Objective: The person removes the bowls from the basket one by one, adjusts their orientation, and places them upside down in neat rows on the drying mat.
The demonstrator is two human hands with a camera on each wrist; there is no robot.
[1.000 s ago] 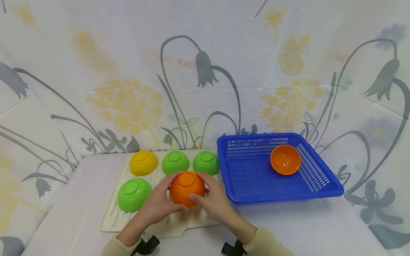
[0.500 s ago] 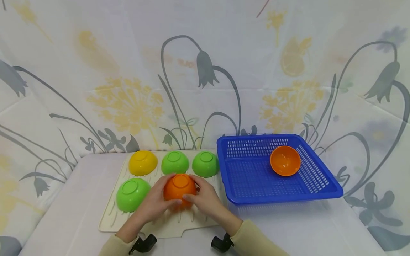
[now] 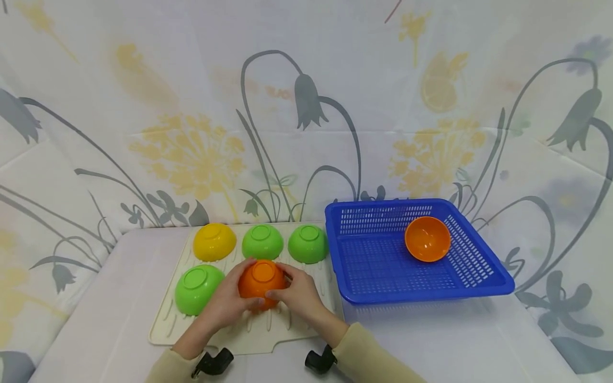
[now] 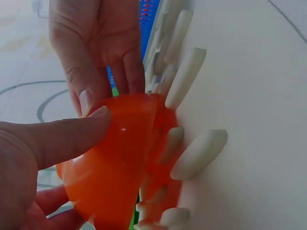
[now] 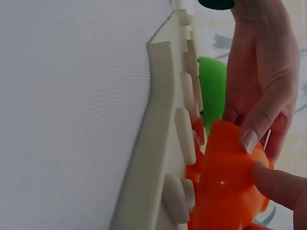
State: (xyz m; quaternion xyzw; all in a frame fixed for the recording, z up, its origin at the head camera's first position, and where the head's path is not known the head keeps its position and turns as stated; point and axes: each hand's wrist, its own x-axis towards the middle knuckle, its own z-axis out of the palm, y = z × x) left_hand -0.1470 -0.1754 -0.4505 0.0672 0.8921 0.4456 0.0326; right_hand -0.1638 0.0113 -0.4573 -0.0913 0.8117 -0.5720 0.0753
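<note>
An orange bowl (image 3: 262, 282) is upside down, low over the ridges of the cream drying mat (image 3: 287, 332). My left hand (image 3: 229, 298) grips its left side, thumb along the near wall. From the other side my right hand (image 3: 300, 297) grips it too, and the two thumbs almost meet in front. In the left wrist view the rim of the orange bowl (image 4: 110, 153) is right at the mat's ridges. A green bowl (image 3: 198, 290) lies inverted just left of my left hand. Behind stand a yellow bowl (image 3: 214, 242) and two inverted green bowls (image 3: 262, 242).
To the right of the mat, a blue plastic basket (image 3: 371, 295) stands on the white table cloth (image 3: 431, 340). Inside it, at the right, a second orange bowl (image 3: 428, 239) leans with its opening facing forward. A patterned cloth (image 3: 306, 106) hangs behind.
Both hands have carried the orange bowl a little left and down toward the mat. The other bowls and the basket have stayed in place.
</note>
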